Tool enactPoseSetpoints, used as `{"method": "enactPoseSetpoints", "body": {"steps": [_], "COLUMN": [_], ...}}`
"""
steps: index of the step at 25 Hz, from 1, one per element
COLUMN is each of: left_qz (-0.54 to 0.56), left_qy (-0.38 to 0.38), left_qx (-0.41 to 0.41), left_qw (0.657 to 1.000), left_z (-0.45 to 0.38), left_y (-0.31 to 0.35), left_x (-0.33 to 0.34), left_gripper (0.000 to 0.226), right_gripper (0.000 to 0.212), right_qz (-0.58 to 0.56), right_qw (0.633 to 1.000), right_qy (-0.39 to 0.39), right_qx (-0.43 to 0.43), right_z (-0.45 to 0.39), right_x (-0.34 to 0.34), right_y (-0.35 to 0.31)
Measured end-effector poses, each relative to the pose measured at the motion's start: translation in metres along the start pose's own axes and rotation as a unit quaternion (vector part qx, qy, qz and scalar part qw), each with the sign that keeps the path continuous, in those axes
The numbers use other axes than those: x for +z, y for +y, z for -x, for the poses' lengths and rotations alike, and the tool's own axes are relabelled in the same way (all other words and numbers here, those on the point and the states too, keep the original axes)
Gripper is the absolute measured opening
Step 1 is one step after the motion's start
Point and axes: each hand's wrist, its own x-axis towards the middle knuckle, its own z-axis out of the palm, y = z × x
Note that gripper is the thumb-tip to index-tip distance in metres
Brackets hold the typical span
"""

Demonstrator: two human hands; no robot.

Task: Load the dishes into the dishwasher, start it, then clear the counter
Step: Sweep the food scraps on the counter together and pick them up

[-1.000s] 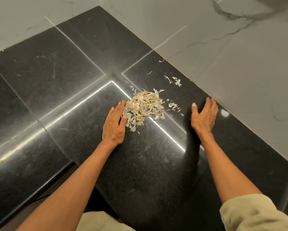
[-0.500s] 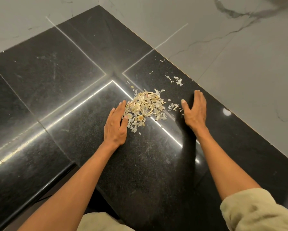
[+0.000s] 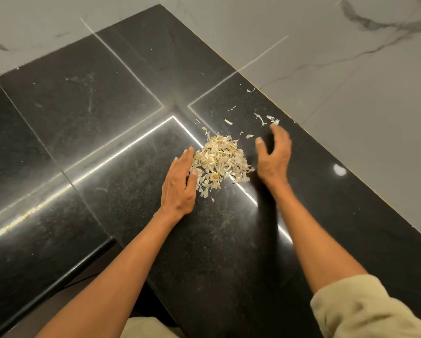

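Note:
A pile of pale garlic peels [image 3: 220,161] lies on the black stone counter [image 3: 94,123], near its inner corner. My left hand [image 3: 180,184] rests flat on the counter with straight fingers, its edge against the pile's left side. My right hand [image 3: 274,154] is on the pile's right side, fingers loosely curved and blurred, holding nothing. Loose peel scraps [image 3: 265,119] lie scattered beyond the right hand, near the wall.
White marble wall tiles [image 3: 338,69] rise along the counter's back and right sides. The counter's front edge [image 3: 58,276] runs at lower left, with a gap below it. Bright light strips reflect across the stone.
My right hand has swept left across the counter, from well right of the pile up to its right side, pushing stray peels inward. The left hand has stayed put.

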Motion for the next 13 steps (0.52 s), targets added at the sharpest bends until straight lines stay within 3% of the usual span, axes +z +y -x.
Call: {"method": "enactPoseSetpoints", "body": {"steps": [3, 7, 13], "left_qz": [0.002, 0.001, 0.017], "left_qy": [-0.002, -0.013, -0.026], "left_qx": [-0.003, -0.005, 0.021], "left_qw": [1.000, 1.000, 0.999], "left_z": [-0.007, -0.027, -0.067], "left_y": [-0.001, 0.000, 0.000], "left_x": [0.000, -0.001, -0.001], "left_gripper": [0.054, 0.056, 0.057], "right_gripper": [0.084, 0.083, 0.075], "right_qz": [0.072, 0.068, -0.013], "right_qw": [0.995, 0.990, 0.963], "right_qy": [-0.047, -0.118, -0.236], "right_qx": [0.059, 0.031, -0.127], "right_z": [-0.052, -0.071, -0.024], "right_x": [-0.013, 0.002, 0.027], "right_y": [0.025, 0.013, -0.012]}}
